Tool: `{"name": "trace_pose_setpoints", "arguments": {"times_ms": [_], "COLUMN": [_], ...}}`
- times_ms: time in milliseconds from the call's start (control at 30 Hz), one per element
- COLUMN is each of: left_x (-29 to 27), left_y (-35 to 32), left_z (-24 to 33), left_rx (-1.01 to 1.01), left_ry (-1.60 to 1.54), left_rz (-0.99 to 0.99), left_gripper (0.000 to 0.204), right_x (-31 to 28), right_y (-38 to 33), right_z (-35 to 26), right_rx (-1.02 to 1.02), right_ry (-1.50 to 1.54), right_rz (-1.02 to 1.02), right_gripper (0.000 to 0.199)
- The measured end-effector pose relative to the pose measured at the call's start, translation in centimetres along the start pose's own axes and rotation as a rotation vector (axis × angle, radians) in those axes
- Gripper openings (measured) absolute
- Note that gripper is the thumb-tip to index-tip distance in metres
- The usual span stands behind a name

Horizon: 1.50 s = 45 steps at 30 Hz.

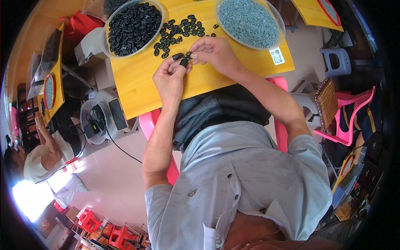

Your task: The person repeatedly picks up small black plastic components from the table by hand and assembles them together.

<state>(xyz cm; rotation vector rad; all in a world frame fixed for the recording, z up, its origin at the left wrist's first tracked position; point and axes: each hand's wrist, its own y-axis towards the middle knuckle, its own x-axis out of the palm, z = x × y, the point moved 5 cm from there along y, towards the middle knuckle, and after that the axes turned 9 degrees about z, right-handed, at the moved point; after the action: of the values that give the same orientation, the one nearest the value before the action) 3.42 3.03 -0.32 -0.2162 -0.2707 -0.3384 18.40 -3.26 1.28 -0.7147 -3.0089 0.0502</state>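
Note:
My left hand (170, 81) is closed in a pinch on a small black oval part (188, 55); black covers sit on its thumb and forefinger. From the right, my right hand (216, 55) meets it with thumb and fingertips pressed together at the part. Whatever lies between those right fingertips is too small to make out. Just beyond my hands, several loose black oval parts (173, 41) with holes are scattered on the yellow table (141, 89). A clear round tub of black parts (135, 27) stands at the far left, and one of silvery screws (248, 23) at the far right.
A white label (276, 56) is stuck near the table's right edge. Left of the table are a phone (118, 113) and a tub of black cables (96, 121). A pink chair (348, 114) and grey stool (336, 61) stand right. Another person (50, 156) sits at far left.

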Motion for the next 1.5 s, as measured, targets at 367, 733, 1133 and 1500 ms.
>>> {"name": "trace_pose_setpoints", "arguments": {"times_ms": [367,733,1133,1500], "left_x": [-0.4,-0.3,0.0,1.0], "left_y": [0.3,0.3,0.0,-0.7], "left_z": [-0.1,0.2,0.1,0.9], "left_rx": [0.003,-0.038,-0.035,0.388], "left_ry": [0.062,0.048,0.04,0.6], "left_rz": [0.006,0.016,0.0,-0.252], "left_gripper": [0.016,0.013,0.015,0.028], "right_x": [0.3,0.5,0.4,-1.0], "right_y": [-0.1,0.0,0.0,0.4], "right_z": [0.1,0.2,-0.1,-1.1], "right_rx": [-0.009,-0.002,0.0,0.104], "right_ry": [-0.03,-0.008,-0.048,-0.136], "right_rz": [0.023,0.021,0.025,-0.189], "right_gripper": [0.015,0.013,0.012,0.016]}}
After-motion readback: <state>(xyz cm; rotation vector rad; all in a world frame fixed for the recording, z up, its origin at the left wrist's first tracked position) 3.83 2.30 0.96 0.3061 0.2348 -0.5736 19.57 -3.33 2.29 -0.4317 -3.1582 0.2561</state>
